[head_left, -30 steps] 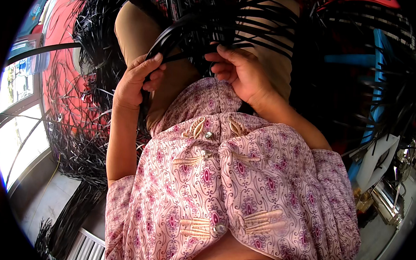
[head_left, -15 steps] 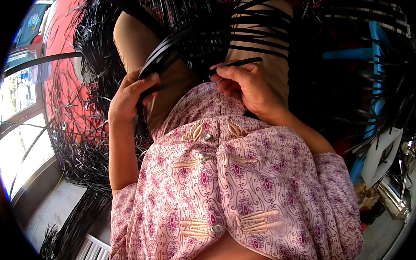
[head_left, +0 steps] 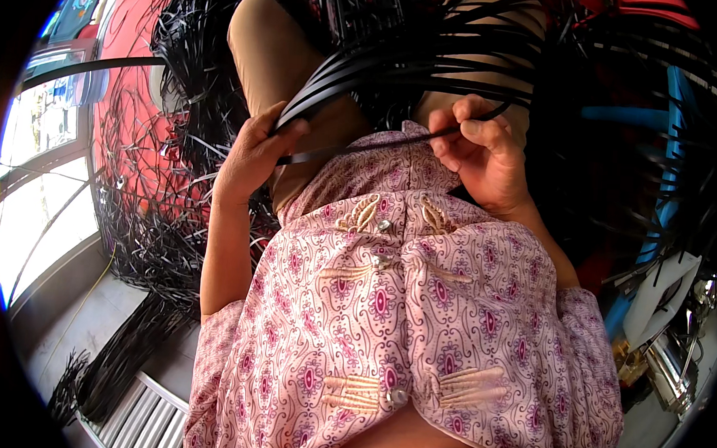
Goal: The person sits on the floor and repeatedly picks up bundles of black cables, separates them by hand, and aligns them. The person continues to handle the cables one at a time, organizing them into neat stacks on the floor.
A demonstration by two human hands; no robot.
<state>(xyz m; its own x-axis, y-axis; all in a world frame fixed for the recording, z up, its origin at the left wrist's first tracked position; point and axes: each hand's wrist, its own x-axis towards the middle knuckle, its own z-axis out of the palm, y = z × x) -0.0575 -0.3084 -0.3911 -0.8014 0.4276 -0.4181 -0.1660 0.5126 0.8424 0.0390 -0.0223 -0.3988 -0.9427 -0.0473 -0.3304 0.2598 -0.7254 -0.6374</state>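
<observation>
now, i see left hand (head_left: 255, 154) clasping black strips (head_left: 321, 92), right hand (head_left: 488, 154) pinching single strip (head_left: 326, 152) between; overpulling could kink it

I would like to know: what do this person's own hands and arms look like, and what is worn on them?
The left hand and right hand are bare; no glove, ring or watch can be seen. The left sleeve and right sleeve are pale pink, patterned in purple and magenta, and leave the forearms uncovered.
</observation>
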